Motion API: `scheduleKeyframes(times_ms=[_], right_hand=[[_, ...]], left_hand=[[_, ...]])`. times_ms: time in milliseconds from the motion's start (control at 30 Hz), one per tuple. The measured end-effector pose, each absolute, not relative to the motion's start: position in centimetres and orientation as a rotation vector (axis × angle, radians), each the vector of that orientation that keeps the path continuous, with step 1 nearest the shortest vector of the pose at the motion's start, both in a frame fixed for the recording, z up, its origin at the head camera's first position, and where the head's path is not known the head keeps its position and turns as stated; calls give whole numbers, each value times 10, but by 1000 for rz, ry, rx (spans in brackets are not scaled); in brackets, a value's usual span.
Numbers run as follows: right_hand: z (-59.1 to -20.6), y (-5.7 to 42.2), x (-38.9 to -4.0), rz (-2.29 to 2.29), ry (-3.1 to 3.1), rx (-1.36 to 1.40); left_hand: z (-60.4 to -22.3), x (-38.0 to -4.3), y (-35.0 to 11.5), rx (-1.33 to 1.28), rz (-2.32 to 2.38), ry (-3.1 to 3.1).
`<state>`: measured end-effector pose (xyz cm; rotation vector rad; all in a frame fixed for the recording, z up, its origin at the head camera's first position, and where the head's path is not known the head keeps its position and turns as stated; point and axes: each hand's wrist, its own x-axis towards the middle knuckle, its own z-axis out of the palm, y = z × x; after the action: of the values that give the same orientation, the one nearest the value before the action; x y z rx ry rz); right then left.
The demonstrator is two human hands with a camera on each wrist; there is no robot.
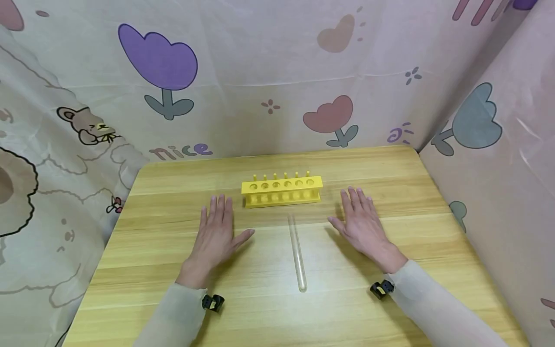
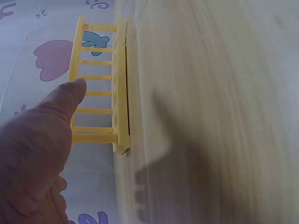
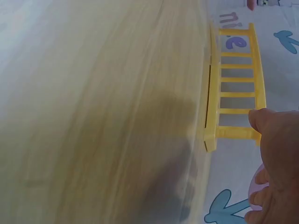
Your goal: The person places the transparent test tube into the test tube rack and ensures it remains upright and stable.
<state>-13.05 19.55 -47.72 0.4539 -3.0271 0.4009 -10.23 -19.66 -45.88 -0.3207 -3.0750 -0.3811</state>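
Observation:
A yellow test tube rack (image 1: 282, 190) with a row of round holes and upright pegs stands toward the back of the table. In front of it a clear glass test tube (image 1: 297, 255) lies flat, its rounded end toward the person. My left hand (image 1: 214, 238) is to the left of the tube, fingers straight, thumb spread, holding nothing. To the tube's right, my right hand (image 1: 362, 229) has its fingers extended and is likewise holding nothing. Both wrist views show the rack (image 2: 122, 93) beyond each thumb, apart from the hand.
The wooden table (image 1: 173, 202) meets a patterned curtain (image 1: 243, 96) at its back edge, and more curtain hangs along both sides. Small black wrist devices (image 1: 212, 302) sit at the sleeve cuffs.

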Motion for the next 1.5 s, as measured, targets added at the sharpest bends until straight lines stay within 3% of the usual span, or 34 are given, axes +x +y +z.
scheduleKeyframes(times_ms=[1033, 1500], right_hand=[[-489, 144, -113, 386, -2951, 643], [-494, 135, -108, 358, -2871, 688]], left_hand=[[-447, -171, -179, -399, -378, -3158], [-442, -181, -178, -474, -342, -3195]])
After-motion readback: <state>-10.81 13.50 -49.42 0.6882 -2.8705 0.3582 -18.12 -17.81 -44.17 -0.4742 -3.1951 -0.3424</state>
